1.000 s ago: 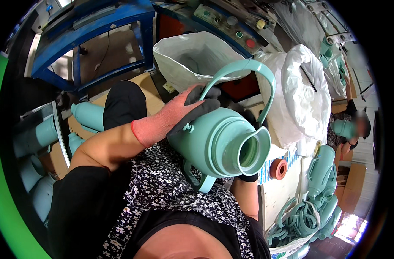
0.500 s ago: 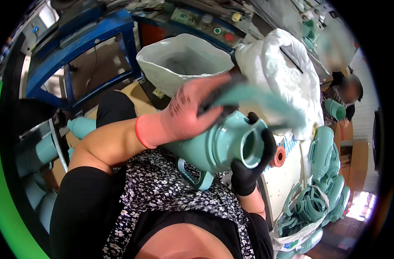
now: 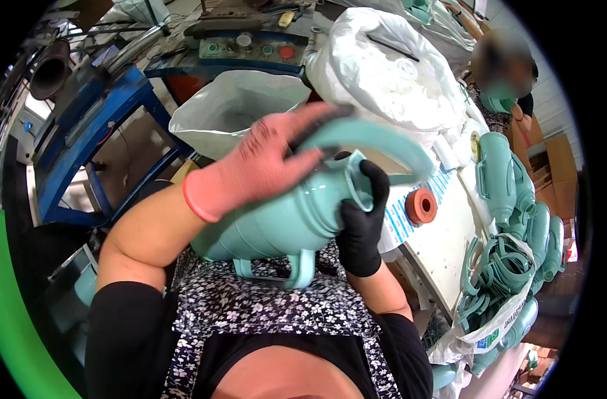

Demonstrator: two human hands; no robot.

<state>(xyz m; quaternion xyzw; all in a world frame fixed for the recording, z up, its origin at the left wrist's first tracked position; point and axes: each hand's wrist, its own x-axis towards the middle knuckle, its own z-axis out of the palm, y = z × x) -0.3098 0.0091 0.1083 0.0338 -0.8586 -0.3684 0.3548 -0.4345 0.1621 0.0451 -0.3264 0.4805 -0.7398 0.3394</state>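
A teal vacuum flask shell (image 3: 263, 219) lies tilted across my lap, its open neck toward the right and its side handle (image 3: 302, 266) facing me. My left hand (image 3: 267, 153), in a coral glove with dark fingertips, is closed on one end of a curved teal carrying handle (image 3: 383, 138). This handle arches above the neck; whether its ends sit on the shell I cannot tell. My right hand (image 3: 364, 226), gloved in black, wraps round the rim of the neck from the right, with part of the fingers behind it.
An orange-red tape roll (image 3: 421, 206) sits on the white table (image 3: 443, 256) at right. Beyond are an open white sack (image 3: 237, 100) and a bag of white parts (image 3: 403, 86). More teal shells (image 3: 496, 176) and a bag of handles (image 3: 496, 266) stand right. A co-worker (image 3: 506, 66) is far right.
My view has shifted, so the table and sacks appear further left. The flask shell has tilted and sits lower left, while the curved handle has come closer over its neck.
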